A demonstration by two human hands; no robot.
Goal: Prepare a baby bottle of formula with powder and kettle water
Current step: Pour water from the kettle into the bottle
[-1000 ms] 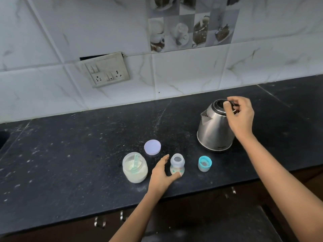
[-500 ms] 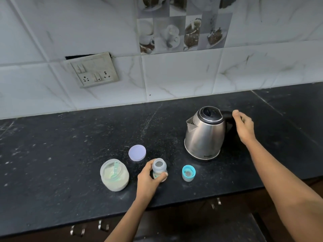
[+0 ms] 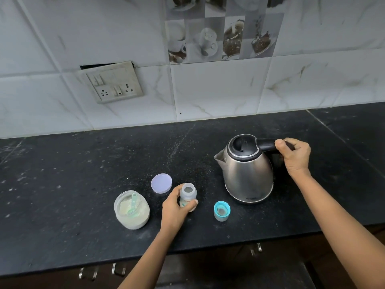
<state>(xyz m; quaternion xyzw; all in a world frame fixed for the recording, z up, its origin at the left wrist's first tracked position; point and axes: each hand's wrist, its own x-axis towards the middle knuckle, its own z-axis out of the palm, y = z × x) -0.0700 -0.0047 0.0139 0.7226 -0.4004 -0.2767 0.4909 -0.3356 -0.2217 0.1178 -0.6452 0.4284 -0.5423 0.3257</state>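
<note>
A small clear baby bottle (image 3: pixel 188 194) stands upright and uncapped on the black counter, and my left hand (image 3: pixel 175 209) is wrapped around its lower body. To its right stands a steel kettle (image 3: pixel 248 172) with a black lid, spout pointing left. My right hand (image 3: pixel 295 156) is closed around the kettle's black handle. The kettle rests on the counter. Left of the bottle is an open jar of white formula powder (image 3: pixel 131 209) with a pale green scoop lying inside.
The jar's lilac lid (image 3: pixel 161 183) lies flat behind the bottle. A teal bottle cap with teat (image 3: pixel 221 211) sits between bottle and kettle, near the counter's front edge (image 3: pixel 208 247). A switch and socket plate (image 3: pixel 114 84) hangs on the tiled wall.
My right hand left the kettle's lid, went behind it and closed on the handle. My left hand closed around the bottle. The camera view shifted.
</note>
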